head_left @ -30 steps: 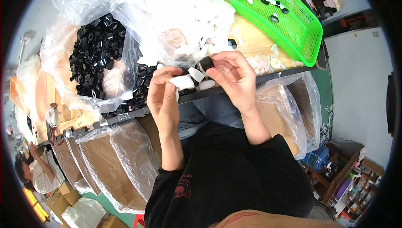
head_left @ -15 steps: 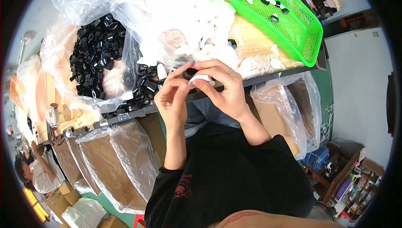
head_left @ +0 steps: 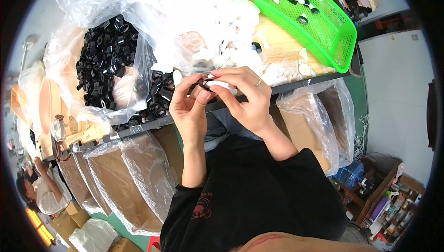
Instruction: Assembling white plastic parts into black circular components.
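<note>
Bag of black caps (head_left: 104, 67) lies far left on bench (head_left: 277, 44). Left hand (head_left: 189, 106) grip pinched on small black cap (head_left: 202, 83) above bench edge. White piece (head_left: 221, 84) immediately right of cap, long axis horizontal, touching it, clamped in right hand (head_left: 247, 97). Green basket (head_left: 342, 34) far right.

view: a single head-worn fisheye camera; no second view to share anything with
position: above the person's own chest, over the near edge of the workbench (head_left: 286, 83)
facing: steeply down and forward, so the bench fills the upper half and the black-sleeved forearms rise from the lower edge
nearness: close; the left hand (head_left: 189, 106) and right hand (head_left: 243, 97) sit near the centre
distortion: straight bench edge bows, dark rim at the corners
far reach: green basket (head_left: 342, 30) at the upper right
</note>
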`<state>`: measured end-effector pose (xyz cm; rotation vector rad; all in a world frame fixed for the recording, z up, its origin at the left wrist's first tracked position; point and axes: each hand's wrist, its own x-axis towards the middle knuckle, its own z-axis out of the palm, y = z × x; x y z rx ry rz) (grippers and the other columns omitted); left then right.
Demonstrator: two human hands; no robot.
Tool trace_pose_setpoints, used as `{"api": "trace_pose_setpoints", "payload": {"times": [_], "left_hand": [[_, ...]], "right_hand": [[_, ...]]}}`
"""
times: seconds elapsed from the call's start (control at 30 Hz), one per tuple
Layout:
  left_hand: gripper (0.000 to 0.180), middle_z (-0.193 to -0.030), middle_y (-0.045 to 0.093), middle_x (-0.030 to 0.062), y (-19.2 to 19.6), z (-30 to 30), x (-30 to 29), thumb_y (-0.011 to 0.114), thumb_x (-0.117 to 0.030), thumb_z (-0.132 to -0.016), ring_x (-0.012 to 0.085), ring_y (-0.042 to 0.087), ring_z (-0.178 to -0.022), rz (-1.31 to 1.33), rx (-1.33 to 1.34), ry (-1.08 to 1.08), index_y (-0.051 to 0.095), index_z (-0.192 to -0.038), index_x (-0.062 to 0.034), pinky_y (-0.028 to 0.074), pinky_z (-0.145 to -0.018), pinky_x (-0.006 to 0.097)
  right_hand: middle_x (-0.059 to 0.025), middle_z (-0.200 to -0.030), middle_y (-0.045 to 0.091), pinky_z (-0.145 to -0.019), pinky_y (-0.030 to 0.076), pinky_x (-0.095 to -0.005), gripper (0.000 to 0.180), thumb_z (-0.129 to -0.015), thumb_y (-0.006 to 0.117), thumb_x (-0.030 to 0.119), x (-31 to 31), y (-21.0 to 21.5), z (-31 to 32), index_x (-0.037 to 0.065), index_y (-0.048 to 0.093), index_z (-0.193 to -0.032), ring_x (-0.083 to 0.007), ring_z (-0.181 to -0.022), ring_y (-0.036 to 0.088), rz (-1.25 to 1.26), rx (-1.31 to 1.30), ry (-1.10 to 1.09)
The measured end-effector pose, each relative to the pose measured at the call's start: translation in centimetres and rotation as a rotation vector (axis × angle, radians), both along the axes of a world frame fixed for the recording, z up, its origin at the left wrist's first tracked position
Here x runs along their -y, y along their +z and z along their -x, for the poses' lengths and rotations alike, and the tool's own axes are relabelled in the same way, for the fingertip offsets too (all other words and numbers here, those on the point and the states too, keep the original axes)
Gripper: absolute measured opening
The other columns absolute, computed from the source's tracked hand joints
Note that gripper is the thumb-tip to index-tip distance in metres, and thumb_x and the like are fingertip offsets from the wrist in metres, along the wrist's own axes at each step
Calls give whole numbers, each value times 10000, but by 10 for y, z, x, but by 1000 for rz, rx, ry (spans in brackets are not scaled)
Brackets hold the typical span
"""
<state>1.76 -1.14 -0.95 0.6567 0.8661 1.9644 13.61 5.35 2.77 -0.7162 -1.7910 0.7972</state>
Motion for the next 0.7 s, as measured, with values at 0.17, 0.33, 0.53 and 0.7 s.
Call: {"api": "trace_pose_setpoints", "payload": {"times": [0.17, 0.33, 0.53, 0.7], "left_hand": [[257, -1151, 573, 121, 6, -3, 0, 587, 49, -906, 185, 624, -976, 36, -9, 24, 603, -1162, 52, 591, -828, 326], [235, -1132, 571, 111, 5, -4, 0, 571, 49, -915, 166, 620, -963, 54, -68, 71, 618, -1145, 53, 604, -786, 312], [225, -1091, 578, 82, 5, -6, 0, 586, 50, -907, 114, 596, -904, 99, -137, 109, 638, -1126, 40, 598, -767, 277], [218, -1066, 590, 70, 8, -7, -1, 596, 43, -905, 96, 586, -899, 135, -211, 147, 658, -1113, 16, 583, -732, 245]], "right_hand": [[-82, -936, 703, -676, 526, -302, 207, -719, 762, -24, -1, -5, 2, 13, 680, -906, -234, -788, 662, -224, 119, -113], [-81, -951, 701, -662, 530, -306, 231, -713, 760, -28, 2, -7, 4, 7, 688, -930, -231, -776, 659, -250, 115, -127], [-94, -1011, 696, -639, 534, -304, 232, -757, 747, 15, 3, -14, 6, -17, 688, -979, -233, -765, 661, -315, 141, -152], [-104, -1049, 690, -648, 536, -309, 260, -795, 734, 84, 3, -15, 5, -27, 685, -1025, -234, -774, 660, -320, 164, -142]]}}
